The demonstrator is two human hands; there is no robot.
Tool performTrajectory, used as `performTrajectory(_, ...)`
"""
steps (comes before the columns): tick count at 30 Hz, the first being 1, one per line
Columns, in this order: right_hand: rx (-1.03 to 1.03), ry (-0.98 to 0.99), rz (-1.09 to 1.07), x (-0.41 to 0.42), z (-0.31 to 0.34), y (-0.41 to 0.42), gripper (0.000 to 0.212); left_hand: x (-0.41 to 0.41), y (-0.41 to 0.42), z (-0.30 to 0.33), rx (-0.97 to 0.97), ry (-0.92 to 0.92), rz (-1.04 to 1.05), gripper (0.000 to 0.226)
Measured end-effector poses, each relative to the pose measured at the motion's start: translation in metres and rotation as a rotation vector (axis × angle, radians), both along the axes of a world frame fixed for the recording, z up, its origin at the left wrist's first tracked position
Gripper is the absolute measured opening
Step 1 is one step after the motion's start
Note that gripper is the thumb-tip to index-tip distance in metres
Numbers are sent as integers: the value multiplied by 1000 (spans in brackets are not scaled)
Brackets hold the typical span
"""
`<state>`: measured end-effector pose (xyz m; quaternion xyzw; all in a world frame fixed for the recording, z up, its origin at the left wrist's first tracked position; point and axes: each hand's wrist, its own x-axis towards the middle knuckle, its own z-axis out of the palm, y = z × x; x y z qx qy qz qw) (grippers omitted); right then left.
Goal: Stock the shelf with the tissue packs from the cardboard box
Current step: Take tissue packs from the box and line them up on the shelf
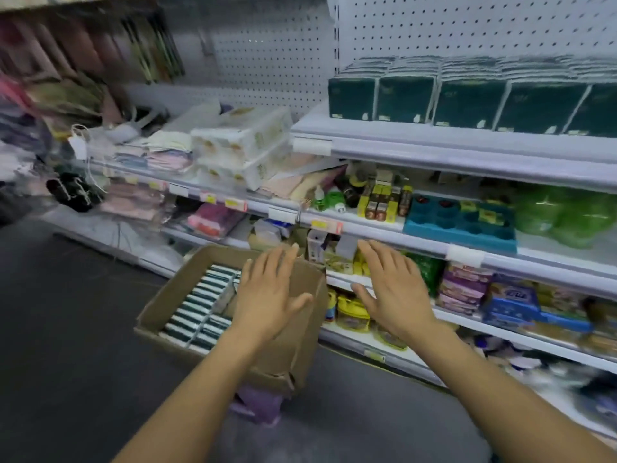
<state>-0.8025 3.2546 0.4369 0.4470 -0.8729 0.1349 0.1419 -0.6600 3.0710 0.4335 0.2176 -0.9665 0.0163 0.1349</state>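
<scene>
An open cardboard box (pixel 160 305) stands on a purple stool in front of the shelving. Its left half holds several dark green tissue packs (pixel 197 305) on edge. Above the box's right half hovers my left hand (pixel 270 292), fingers straight and spread, holding nothing. My right hand (pixel 394 289) floats just right of the box, in front of the lower shelves, also flat and empty. On the upper right shelf (pixel 467 142) a row of the same green tissue packs (pixel 467 98) stands side by side.
White tissue bundles (pixel 243 145) sit on the left shelf at the same height. A blue tray (pixel 460 218), green bags and small boxes fill the shelf below. Lower shelves hold mixed packets. Dark floor (pixel 66 345) spreads to the left of the box.
</scene>
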Motion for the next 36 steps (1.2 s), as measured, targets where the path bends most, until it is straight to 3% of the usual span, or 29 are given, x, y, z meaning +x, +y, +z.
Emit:
performTrajectory(11, 197, -105, 75, 40, -48, -130, 67, 72, -126, -63, 196, -81, 138, 84)
performTrajectory(23, 497, -330, 171, -4, -158, -280, 59, 62, -251, -178, 478, -239, 335, 70)
performTrajectory(30, 560, -404, 286, -26, -242, -363, 44, 35, -311, -264, 579, -358, 295, 61)
performTrajectory(36, 600, -377, 303, -42, -324, -418, 43, 26, -337, -317, 477, -441, 97, 48)
